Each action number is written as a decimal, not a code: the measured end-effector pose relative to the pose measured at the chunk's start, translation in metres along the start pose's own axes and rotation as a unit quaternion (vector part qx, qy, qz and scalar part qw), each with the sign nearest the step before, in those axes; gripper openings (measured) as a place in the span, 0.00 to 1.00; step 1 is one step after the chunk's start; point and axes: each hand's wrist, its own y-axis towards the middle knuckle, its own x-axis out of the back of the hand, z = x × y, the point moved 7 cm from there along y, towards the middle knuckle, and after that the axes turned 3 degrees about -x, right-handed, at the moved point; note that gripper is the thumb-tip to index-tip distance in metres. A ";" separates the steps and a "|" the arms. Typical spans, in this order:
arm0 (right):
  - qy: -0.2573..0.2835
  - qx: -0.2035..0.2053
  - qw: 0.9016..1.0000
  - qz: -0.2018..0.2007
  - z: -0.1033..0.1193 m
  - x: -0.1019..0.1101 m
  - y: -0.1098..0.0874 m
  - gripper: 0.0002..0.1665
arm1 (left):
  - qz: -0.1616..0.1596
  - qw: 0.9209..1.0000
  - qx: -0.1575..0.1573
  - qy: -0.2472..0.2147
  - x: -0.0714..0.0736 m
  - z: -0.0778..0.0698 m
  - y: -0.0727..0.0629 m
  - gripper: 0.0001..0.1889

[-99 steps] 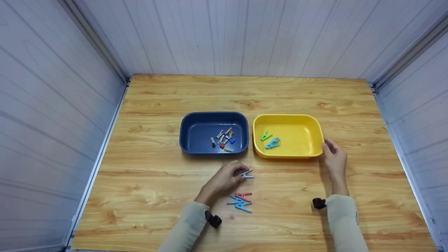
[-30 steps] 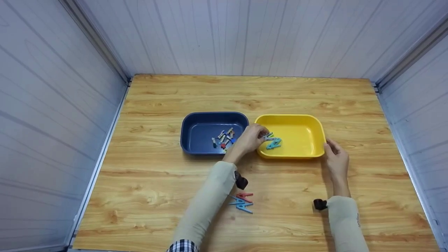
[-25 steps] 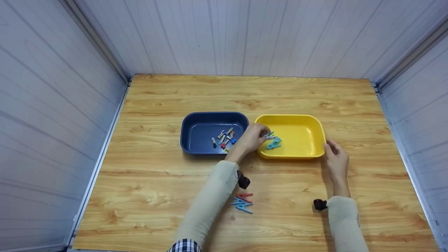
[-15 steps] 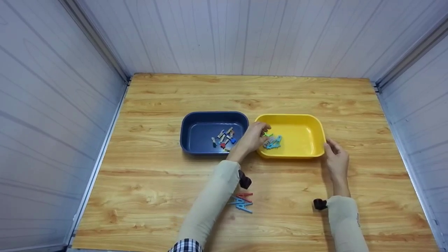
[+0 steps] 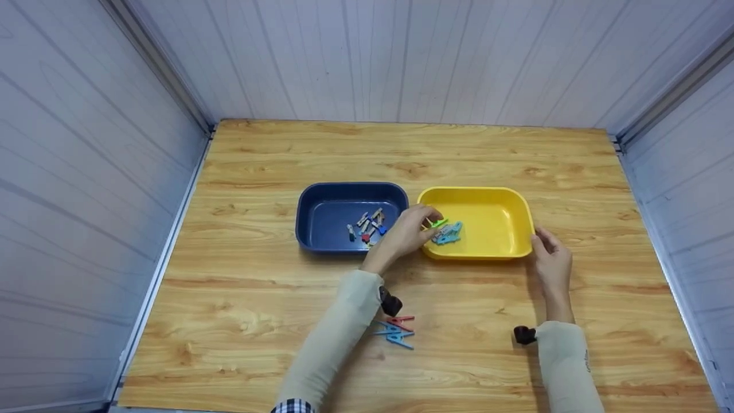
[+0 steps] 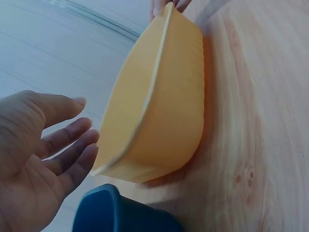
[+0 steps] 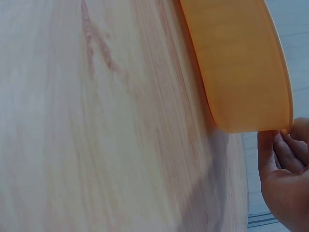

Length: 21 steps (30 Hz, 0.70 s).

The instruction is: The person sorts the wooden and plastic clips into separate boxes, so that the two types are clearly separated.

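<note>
My left hand (image 5: pixel 408 230) hovers over the left rim of the yellow bin (image 5: pixel 487 252); the left wrist view shows its fingers (image 6: pixel 72 145) spread from the thumb with nothing between. Just past the fingertips lie a green clothespin (image 5: pixel 440 222), a grey clothespin (image 5: pixel 441 232) and a light blue clothespin (image 5: pixel 451 234), all inside that bin. At the bin's right end, my right hand (image 5: pixel 553 261) pinches the rim, thumb against the outer wall in the right wrist view. Blue clothespins (image 5: pixel 397 338) and a red clothespin (image 5: pixel 401 321) lie on the table, partly overlapping.
A dark blue bin (image 5: pixel 321 246) stands close to the left of the yellow one, holding several small clothespins (image 5: pixel 367 225). Pale panels (image 5: pixel 367 63) enclose the wooden table (image 5: pixel 229 321) at the back and sides.
My left hand carried the grey clothespin from the table into the yellow bin and let go; it is now drawing slightly back left. My right hand keeps its place on the rim.
</note>
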 end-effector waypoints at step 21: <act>-0.008 0.014 1.000 -0.005 0.002 0.001 -0.002 0.22 | 0.003 0.997 -0.079 -0.010 -0.005 -0.022 -0.046 0.12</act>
